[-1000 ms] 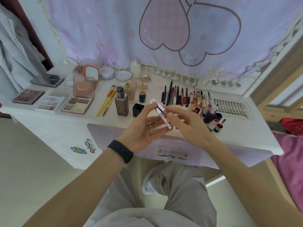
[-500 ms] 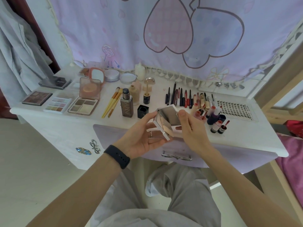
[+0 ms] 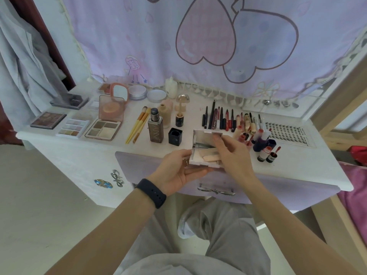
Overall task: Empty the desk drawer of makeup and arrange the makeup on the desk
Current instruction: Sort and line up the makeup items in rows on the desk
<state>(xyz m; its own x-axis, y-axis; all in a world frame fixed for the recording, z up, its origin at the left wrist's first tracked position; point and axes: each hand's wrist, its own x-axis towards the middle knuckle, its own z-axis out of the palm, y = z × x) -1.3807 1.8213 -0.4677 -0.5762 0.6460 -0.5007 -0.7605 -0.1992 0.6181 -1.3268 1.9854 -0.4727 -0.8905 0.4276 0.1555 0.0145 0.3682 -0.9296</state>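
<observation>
I hold a white compact palette (image 3: 202, 151) open just above the desk's front edge, its mirrored lid standing up. My left hand (image 3: 178, 171) cradles the base from below. My right hand (image 3: 230, 153) pinches the top edge of the lid. The white desk (image 3: 297, 165) carries rows of makeup: eyeshadow palettes (image 3: 73, 127) at the left, yellow brushes (image 3: 138, 126), a foundation bottle (image 3: 155, 128), pencils and liners (image 3: 220, 118), small lip bottles (image 3: 264, 145). The lilac drawer front (image 3: 278, 187) sits below; I cannot see inside it.
A black cap (image 3: 175, 135) stands just left of the compact. A sheet of false lashes (image 3: 288, 133) lies at the right. A pink open compact (image 3: 112, 110) and round tins (image 3: 137, 92) sit at the back. A heart-print curtain (image 3: 198, 36) hangs behind; my knees are below.
The compact was shut and held edge-on; my right hand has lifted the lid fully open and both hands have lowered it toward the desk's front edge.
</observation>
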